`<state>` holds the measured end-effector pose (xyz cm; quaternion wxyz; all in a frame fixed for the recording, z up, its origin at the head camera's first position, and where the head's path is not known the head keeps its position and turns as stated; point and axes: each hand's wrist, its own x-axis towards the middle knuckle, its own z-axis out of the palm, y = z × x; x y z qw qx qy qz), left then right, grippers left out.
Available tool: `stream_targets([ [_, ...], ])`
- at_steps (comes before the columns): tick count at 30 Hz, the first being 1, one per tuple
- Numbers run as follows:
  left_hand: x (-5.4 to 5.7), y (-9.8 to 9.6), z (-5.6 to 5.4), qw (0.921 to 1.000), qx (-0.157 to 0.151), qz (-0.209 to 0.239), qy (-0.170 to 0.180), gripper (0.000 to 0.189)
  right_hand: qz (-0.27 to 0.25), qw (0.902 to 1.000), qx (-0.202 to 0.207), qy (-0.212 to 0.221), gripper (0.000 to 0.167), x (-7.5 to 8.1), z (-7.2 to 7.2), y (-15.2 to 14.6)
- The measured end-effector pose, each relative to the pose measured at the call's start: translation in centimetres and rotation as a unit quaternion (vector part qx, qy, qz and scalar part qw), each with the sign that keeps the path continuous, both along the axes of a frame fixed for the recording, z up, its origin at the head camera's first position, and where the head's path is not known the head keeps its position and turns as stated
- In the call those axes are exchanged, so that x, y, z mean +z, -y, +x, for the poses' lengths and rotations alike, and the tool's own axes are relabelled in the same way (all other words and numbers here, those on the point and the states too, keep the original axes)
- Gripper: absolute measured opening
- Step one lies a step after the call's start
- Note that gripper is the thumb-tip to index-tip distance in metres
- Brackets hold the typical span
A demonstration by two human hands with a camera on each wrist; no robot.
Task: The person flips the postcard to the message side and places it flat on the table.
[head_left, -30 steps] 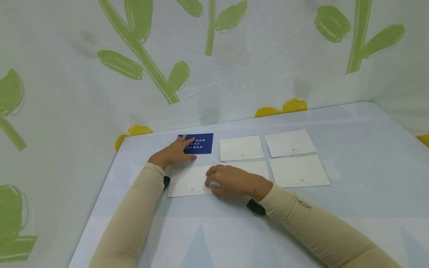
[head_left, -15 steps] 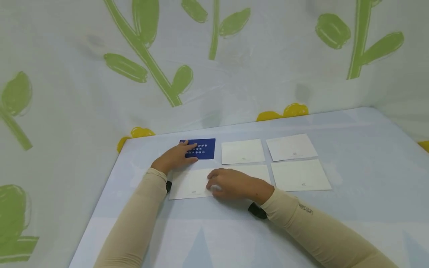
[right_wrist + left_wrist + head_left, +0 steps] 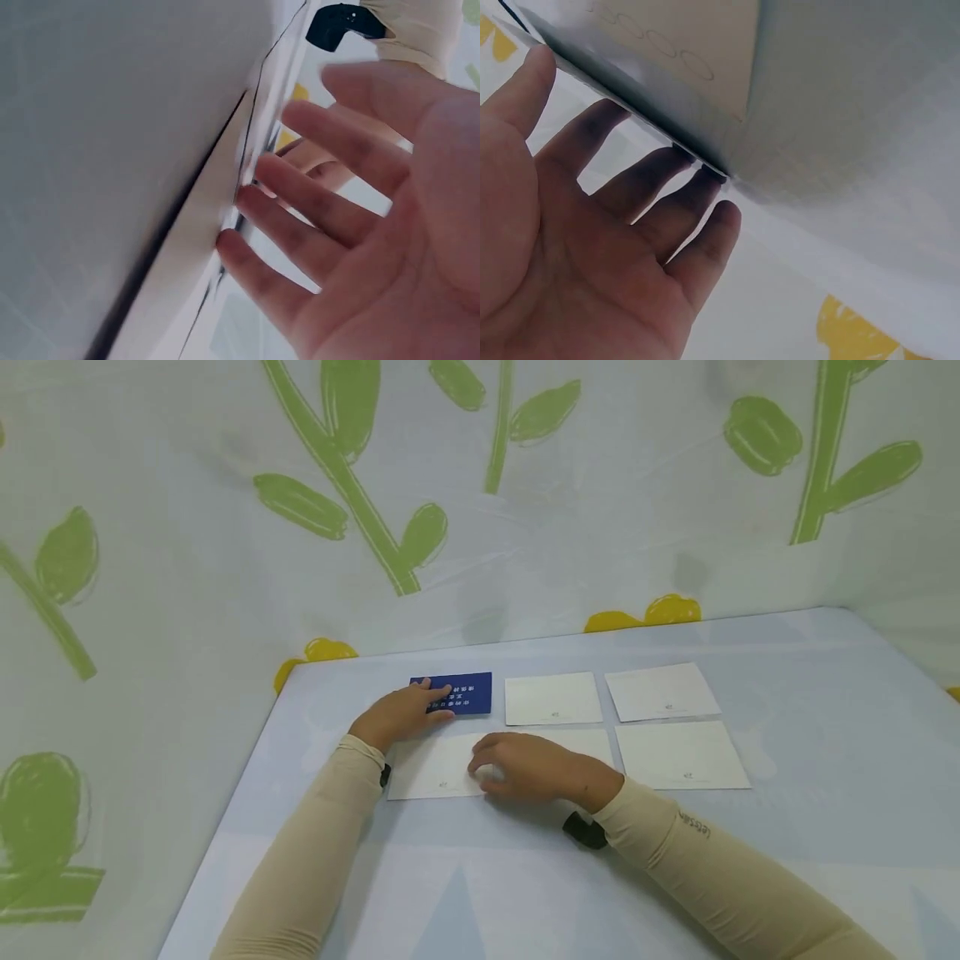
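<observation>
My left hand (image 3: 405,714) rests on the left part of a dark blue card (image 3: 472,693) with white printed characters, in the back row. Its fingers are spread and nearly straight, touching the card in the left wrist view. Just in front lies a white card (image 3: 431,768). My right hand (image 3: 532,768) rests at that card's right end, its fingers loosely bent. In the right wrist view, the fingertips (image 3: 229,241) touch the flat surface and grip nothing. Another white card (image 3: 581,742) is partly hidden behind the right hand.
A white card (image 3: 553,697) lies right of the blue one. Farther right are a back white card (image 3: 662,692) and a front white card (image 3: 681,752), in two rows. The pale blue table (image 3: 810,727) meets a leaf-patterned cloth (image 3: 570,543) at the back.
The head view has shifted slightly, moving the whole scene a little down and to the right in the frame. Both hands keep about the same places on the cards.
</observation>
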<state>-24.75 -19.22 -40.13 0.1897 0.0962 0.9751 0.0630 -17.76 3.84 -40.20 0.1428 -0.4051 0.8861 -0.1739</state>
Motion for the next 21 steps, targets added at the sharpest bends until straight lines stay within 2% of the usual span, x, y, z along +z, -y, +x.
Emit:
stream_targets([
  [2,0.1,0.0,0.1,1.0000,0.002,-0.002,0.001,0.063,-0.021,0.9997,-0.015,0.002,0.029,0.5,-0.3,0.0],
  [6,0.2,0.1,0.2,0.9999,0.005,-0.003,0.016,0.062,-0.053,0.9960,-0.071,-0.010,0.035,1.7,-1.1,0.2],
  [11,0.1,0.5,0.5,0.9995,0.003,0.005,0.030,0.059,-0.022,0.9912,-0.126,-0.034,0.045,2.2,-2.7,1.0],
  [15,0.1,0.9,0.9,0.9990,-0.004,0.027,0.035,0.057,0.005,0.9898,-0.141,-0.019,0.050,2.1,-3.9,1.4],
  [21,0.2,1.6,1.6,0.9979,-0.018,0.058,0.023,0.055,0.008,0.9906,-0.135,-0.018,0.048,1.7,-4.9,1.6],
])
